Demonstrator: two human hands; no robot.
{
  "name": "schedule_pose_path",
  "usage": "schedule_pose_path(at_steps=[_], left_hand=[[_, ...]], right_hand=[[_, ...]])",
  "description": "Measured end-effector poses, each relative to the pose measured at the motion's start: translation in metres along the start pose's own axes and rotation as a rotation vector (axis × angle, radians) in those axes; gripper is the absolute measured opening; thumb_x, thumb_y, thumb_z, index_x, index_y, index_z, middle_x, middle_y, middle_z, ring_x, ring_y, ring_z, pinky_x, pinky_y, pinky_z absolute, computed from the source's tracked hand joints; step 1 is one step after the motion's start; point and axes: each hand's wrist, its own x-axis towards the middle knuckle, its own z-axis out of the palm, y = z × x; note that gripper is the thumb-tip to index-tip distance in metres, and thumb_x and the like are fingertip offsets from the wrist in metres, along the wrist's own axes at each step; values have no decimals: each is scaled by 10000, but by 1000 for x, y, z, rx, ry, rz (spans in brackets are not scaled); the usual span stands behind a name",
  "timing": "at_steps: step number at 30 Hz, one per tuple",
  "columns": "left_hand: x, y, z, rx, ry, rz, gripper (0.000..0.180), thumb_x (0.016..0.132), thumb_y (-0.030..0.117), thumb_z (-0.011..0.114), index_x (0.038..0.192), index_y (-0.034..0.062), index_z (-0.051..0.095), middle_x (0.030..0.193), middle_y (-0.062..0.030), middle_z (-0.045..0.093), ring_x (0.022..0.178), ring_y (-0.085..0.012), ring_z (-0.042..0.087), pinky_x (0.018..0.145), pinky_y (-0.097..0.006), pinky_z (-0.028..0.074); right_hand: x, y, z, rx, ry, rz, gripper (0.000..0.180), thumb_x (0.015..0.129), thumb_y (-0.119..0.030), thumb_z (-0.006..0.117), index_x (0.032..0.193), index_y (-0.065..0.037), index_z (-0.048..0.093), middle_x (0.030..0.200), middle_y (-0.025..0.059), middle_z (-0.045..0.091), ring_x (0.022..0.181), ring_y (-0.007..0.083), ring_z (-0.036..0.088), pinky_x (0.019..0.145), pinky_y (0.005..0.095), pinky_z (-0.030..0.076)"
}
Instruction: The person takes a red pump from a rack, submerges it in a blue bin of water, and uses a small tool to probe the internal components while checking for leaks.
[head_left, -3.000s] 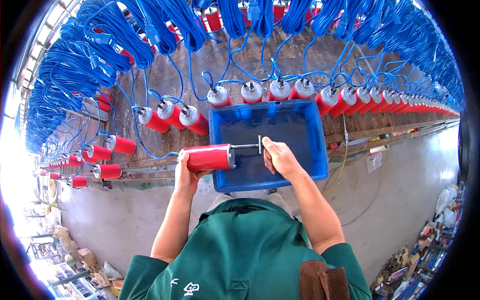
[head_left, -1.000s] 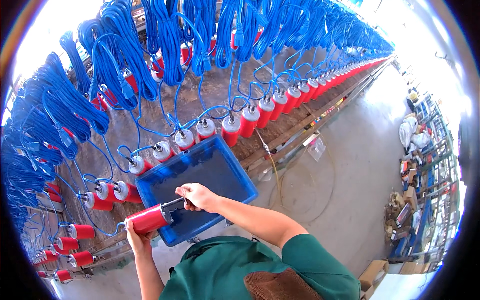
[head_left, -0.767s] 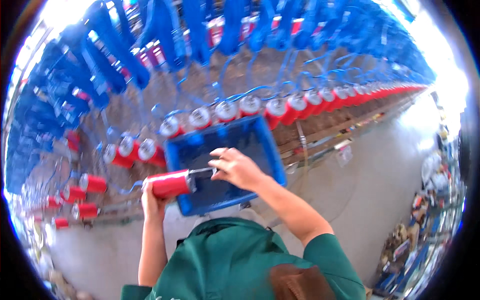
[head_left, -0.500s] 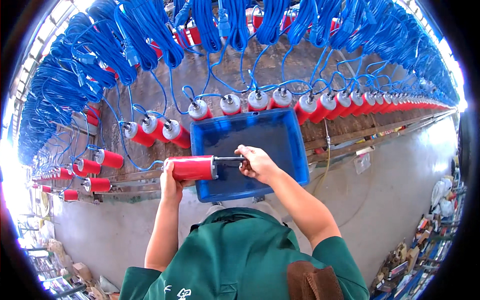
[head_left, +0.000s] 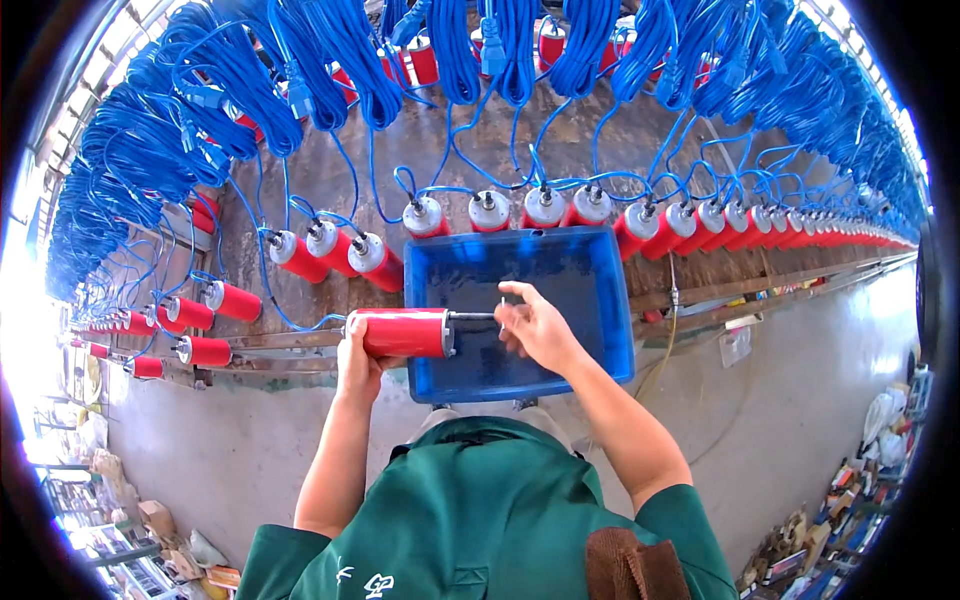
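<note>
Bench (head_left: 410,150): I read its near edge running behind a blue bin (head_left: 622,300), which juts past that edge toward the wearer. Close quarters at the bin's far wall: a row of upright red cylinders (head_left: 545,210) stands just behind it; three more, leaning cylinders (head_left: 330,246) crowd its far left corner. Room at right: between the bin's right wall and a hanging yellowish hose (head_left: 668,335) I see a gap, with grey floor (head_left: 790,390) beyond.

Bin, one: rectangular, dark inside; I cannot tell whether liquid or residue covers its bottom.

Held red cylinder (head_left: 405,332), one: lies roughly level across the bin's left wall, its right end over the interior, a blue cable (head_left: 315,328) joined at its left end.

Left hand (head_left: 360,362): fingers clamped around the cylinder's left end.

Rod (head_left: 470,316): meets the cylinder's right end, bearing a crossbar (head_left: 503,304).

Right hand (head_left: 540,328): at the crossbar, index finger standing apart, other fingers bent and blurred; whether they grip, I cannot tell.
</note>
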Motion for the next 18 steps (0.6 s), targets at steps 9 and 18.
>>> schedule_pose_path(at_steps=[9,18], left_hand=[[3,-5,1,-4,32,-6,510,1020,469,566,1313,53,530,1168,-180,708,1029,-331,746,788,-458,663],[7,3,-3,18,65,-81,537,1004,488,581,1318,56,533,1159,-178,716,1004,-322,752,767,-459,668]], right_hand=[[20,11,-13,-1,-107,346,635,1000,-613,631,889,-2,764,568,68,488,656,157,599,622,316,487],[2,7,-8,-938,137,-852,469,849,-193,822,1283,-110,665,1301,72,654,1044,287,676,912,394,588]])
